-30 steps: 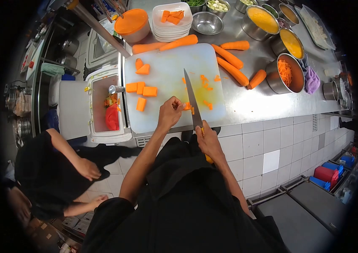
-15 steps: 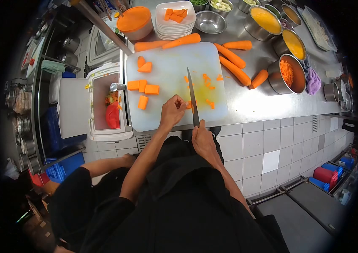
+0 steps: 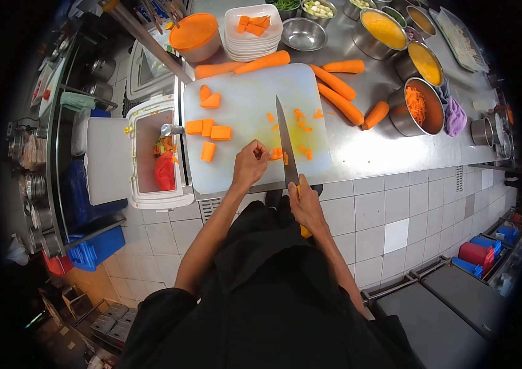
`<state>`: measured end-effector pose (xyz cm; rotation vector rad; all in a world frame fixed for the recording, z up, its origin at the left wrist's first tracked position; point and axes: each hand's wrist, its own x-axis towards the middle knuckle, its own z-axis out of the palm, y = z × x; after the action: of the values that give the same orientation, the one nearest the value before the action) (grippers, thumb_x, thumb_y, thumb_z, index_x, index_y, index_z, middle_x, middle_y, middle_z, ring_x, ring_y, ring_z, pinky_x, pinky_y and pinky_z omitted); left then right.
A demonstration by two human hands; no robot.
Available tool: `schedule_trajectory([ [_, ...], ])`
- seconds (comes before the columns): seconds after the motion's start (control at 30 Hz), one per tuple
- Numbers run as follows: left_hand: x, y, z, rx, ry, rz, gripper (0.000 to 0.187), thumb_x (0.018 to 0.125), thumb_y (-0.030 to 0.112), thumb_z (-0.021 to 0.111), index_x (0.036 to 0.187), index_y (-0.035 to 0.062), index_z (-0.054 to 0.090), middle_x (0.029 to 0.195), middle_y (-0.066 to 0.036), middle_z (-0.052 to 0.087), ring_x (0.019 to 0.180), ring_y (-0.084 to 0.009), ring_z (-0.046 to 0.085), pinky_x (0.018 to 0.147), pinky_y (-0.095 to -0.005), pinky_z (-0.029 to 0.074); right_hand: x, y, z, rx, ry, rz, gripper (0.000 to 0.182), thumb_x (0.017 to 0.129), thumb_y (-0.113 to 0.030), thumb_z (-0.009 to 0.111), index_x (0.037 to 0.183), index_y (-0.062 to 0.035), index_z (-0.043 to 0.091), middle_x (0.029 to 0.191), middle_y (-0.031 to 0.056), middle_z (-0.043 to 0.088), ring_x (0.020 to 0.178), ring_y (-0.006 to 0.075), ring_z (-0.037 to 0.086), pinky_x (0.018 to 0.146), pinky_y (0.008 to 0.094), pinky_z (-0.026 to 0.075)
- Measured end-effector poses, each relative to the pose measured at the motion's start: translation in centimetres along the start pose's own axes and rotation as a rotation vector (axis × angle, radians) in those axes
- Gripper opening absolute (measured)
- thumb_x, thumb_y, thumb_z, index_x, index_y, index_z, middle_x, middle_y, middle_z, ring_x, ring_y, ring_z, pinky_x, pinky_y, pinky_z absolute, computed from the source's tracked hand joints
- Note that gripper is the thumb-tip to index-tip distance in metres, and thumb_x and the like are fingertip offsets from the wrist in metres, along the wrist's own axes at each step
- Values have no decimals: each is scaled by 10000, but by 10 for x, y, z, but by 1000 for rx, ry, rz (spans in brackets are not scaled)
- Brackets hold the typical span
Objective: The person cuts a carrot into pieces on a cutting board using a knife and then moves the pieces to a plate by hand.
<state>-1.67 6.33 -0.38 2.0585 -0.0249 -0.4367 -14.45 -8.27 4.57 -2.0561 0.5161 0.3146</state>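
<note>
My right hand (image 3: 307, 206) is closed around the yellow handle of a kitchen knife (image 3: 283, 132), whose blade points away from me over the white cutting board (image 3: 242, 92). Beside the blade, the curled fingers of my left hand (image 3: 251, 163) hold a small carrot piece (image 3: 277, 154) against the board. A scrap of carrot clings to the blade. Small carrot trimmings (image 3: 299, 117) lie right of the knife on a yellow-stained patch. Several thick carrot chunks (image 3: 221, 133) sit on the board's left side.
Whole carrots (image 3: 341, 103) lie along the board's far and right edges. Behind stand stacked white dishes (image 3: 253, 48) and an orange-lidded tub (image 3: 195, 38). A pot of shredded carrot (image 3: 418, 107) is at right. An open white bin (image 3: 156, 154) stands left of the counter.
The knife and my right hand have shifted slightly right, and more of the yellow handle shows. My left hand has barely moved. The other person at lower left has gone from view.
</note>
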Motion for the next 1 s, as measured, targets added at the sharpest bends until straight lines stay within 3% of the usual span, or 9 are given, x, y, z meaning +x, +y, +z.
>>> schedule_trajectory([
  [0.3,-1,0,1,-8,9,2,219,936,190,744,872,20,620,716,-39,639,660,-103,558,649,-290,488,8,23,6,139,-110,67,319,1083,-298,466,1123,18,456,872,367,628,892,595,597,753,596,458],
  [0.37,-1,1,1,-7,11,3,219,936,189,744,874,19,621,715,-38,639,660,-102,557,647,-289,487,10,29,9,179,-102,41,293,1087,-303,503,1066,-20,431,638,46,498,459,126,527,402,300,436],
  [0.6,1,-2,2,-4,5,-5,228,938,188,744,874,13,613,713,-29,622,664,-92,543,645,-283,483,12,8,1,284,-161,100,301,1089,-312,499,1065,-19,433,649,47,496,450,116,517,391,292,422],
  [0.67,1,0,1,-5,3,-10,226,938,186,744,873,13,613,714,-28,619,667,-90,541,646,-281,482,14,7,2,265,-157,93,302,1093,-310,477,1056,-12,443,603,129,539,449,230,570,455,386,458],
  [0.83,1,-3,2,-25,7,-2,224,934,182,748,872,14,614,715,-23,616,672,-86,540,645,-275,479,17,8,4,345,-190,108,275,1090,-294,482,1022,-30,446,636,58,494,447,151,533,403,324,421],
  [0.9,1,-1,1,-26,8,-21,222,937,179,744,868,15,613,715,-20,615,668,-85,539,645,-275,480,18,13,7,479,-207,119,236,1091,-296,500,1049,-74,433,657,2,437,427,88,439,377,261,397],
  [1.0,-1,-1,-1,-17,-5,-9,220,940,185,742,882,16,615,717,-16,612,663,-86,533,648,-276,483,14,14,-2,669,-270,177,189,1090,-282,490,1071,-100,442,664,-3,426,424,77,407,378,250,395],
])
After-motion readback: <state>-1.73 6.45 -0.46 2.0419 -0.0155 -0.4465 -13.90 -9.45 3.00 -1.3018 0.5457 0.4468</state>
